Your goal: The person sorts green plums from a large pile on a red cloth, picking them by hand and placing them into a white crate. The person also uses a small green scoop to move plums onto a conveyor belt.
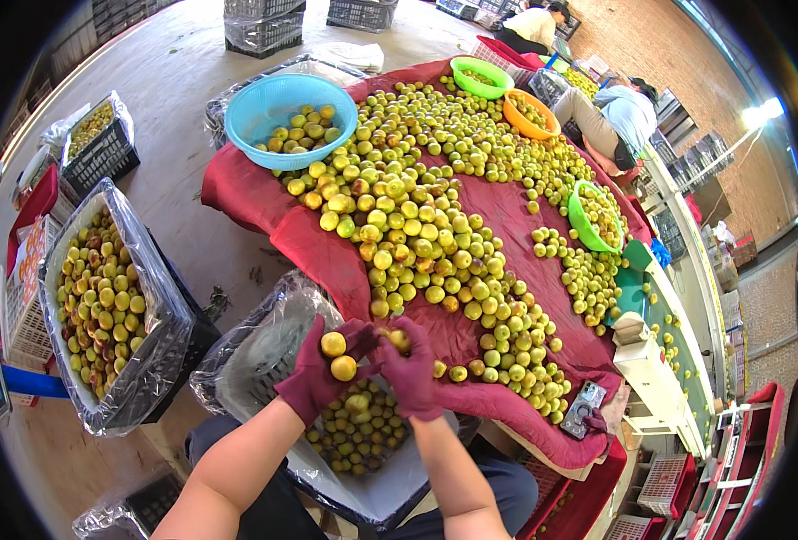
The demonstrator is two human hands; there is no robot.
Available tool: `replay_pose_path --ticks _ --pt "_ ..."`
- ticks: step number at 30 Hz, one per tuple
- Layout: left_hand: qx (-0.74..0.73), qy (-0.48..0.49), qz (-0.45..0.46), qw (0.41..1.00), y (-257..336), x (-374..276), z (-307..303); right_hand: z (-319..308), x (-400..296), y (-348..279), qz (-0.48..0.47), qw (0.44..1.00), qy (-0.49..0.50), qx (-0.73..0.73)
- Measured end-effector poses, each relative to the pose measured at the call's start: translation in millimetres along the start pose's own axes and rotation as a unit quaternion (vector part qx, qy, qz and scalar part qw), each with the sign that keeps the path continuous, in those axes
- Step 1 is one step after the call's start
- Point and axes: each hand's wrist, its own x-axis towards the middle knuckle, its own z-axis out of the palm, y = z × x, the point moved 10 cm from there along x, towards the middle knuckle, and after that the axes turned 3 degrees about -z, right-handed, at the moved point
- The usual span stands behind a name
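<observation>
Both of my hands wear maroon gloves and are held above a lined crate [264, 368] between my knees. My left hand [311, 378] lies palm up, with two yellow-green jujubes [333, 344] cradled in it. My right hand [412, 374] curls around another jujube [397, 341], which the fingers partly cover. Under the hands, more jujubes [358, 439] lie in the crate, and one blurred jujube [356, 405] shows just below the left palm. A large spread of jujubes [399, 223] covers much of the red cloth [507, 216] on the table ahead.
On the table are a blue basin [237, 125], two green basins [461, 65], an orange basin [517, 121] and a phone [582, 408]. A full lined crate [163, 324] stands at left. A green conveyor [655, 297] runs along the right. Two people [628, 121] [534, 27] work beyond.
</observation>
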Motion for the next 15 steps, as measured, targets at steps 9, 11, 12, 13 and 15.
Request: replay_pose_path --ticks 9,11,12,13,15 --pt "-0.096 -0.015 -0.057 0.994 -9 -3 10 -15 95 -6 -0.205 0.931 0.048 -0.298" --pt "-0.076 -0.001 -0.056 0.995 -12 2 12 -20 136 22 -0.159 0.933 0.03 -0.32" --pt "-0.073 -0.001 -0.055 0.996 -12 5 8 -13 146 21 -0.188 0.908 0.043 -0.372" --pt "-0.072 0.001 -0.051 0.996 -11 5 5 -1 152 21 -0.214 0.88 0.054 -0.42" --pt "-0.069 0.012 -0.053 0.996 -10 5 5 4 166 33 -0.17 0.908 0.059 -0.379"
